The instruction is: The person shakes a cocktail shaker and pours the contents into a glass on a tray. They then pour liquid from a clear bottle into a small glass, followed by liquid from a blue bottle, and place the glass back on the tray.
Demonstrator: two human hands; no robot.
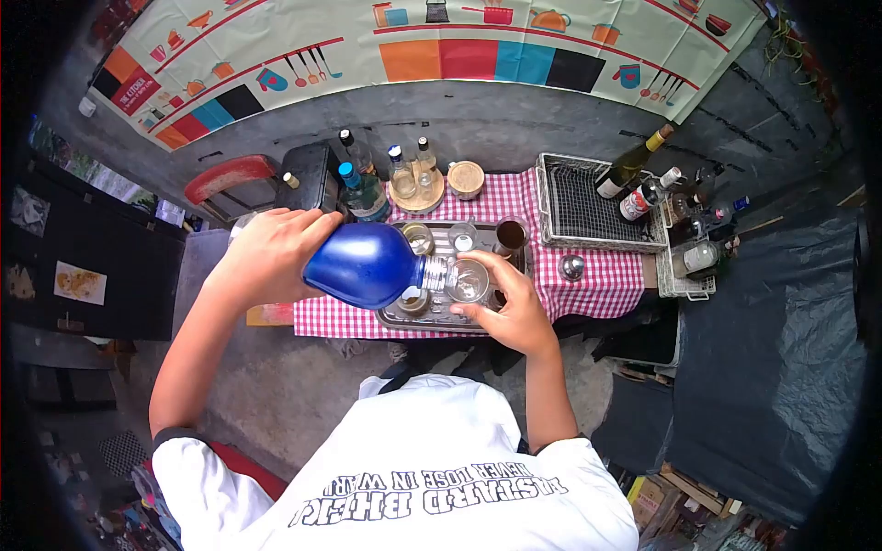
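Note:
My left hand [276,253] is wrapped round a shiny blue bottle [363,266], tilted on its side with its clear neck pointing right. The bottle's mouth is right at the rim of a small clear glass [469,283]. My right hand [510,308] grips that glass between thumb and fingers. Below both hands lies a metal tray [395,319], partly hidden by the bottle and hands. On it stand an empty-looking clear glass [462,236], a glass of dark liquid [510,236] and a pale-rimmed glass [418,237].
A pink checked cloth [597,294] covers the table. Bottles stand at the back left, including a blue-capped bottle [365,197], near a lidded jar [466,179]. To the right are a wire basket [597,241], several more bottles and a small metal dome-shaped object [571,267].

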